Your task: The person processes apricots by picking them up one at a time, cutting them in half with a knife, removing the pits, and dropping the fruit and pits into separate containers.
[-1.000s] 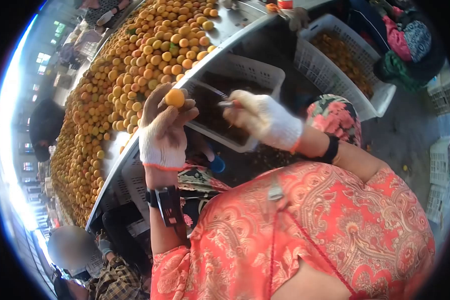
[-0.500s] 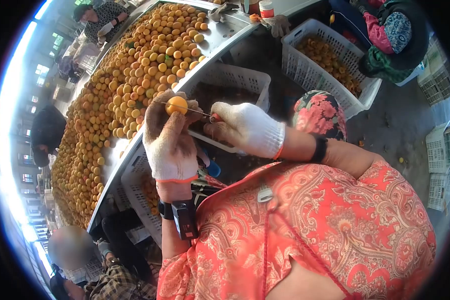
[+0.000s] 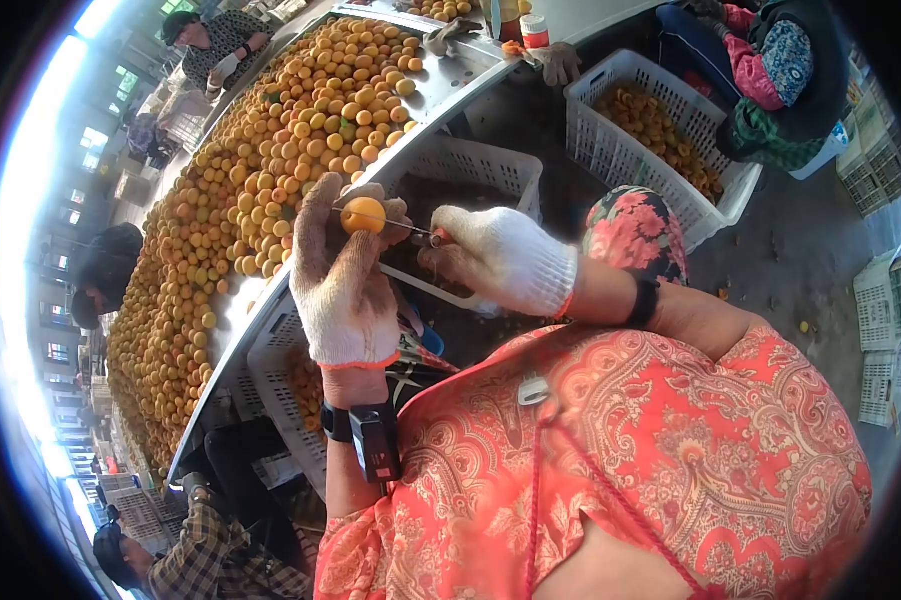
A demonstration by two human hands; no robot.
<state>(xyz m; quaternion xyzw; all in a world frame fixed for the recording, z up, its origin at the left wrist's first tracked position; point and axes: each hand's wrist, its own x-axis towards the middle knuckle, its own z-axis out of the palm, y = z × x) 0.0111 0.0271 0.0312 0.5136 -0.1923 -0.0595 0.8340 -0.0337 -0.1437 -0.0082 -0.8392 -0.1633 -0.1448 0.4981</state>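
Note:
An orange-yellow apricot (image 3: 362, 215) is held up between the thumb and fingers of my left hand (image 3: 346, 290), in a stained white work glove. My right hand (image 3: 510, 255), gloved as well, closes round the short red handle of a small knife (image 3: 422, 231). Its thin blade reaches left and lies across the apricot. Both hands are over a white crate (image 3: 515, 165) with dark contents, beside the edge of the metal table. To the left, a large heap of apricots (image 3: 270, 190) covers that table.
Split apricots (image 3: 655, 130) fill part of another white crate (image 3: 595, 85) at upper right, with a seated co-worker (image 3: 770, 80) beyond it. A crate (image 3: 285, 370) with orange pieces stands below the table edge. Gloves (image 3: 555, 62) and a white-and-red jar (image 3: 533, 30) rest on the table's far end.
The apricot and both hands appear slightly farther right, with the knife still against the fruit. My left fingers have shifted a little around it. The co-worker at lower left has moved their head downward.

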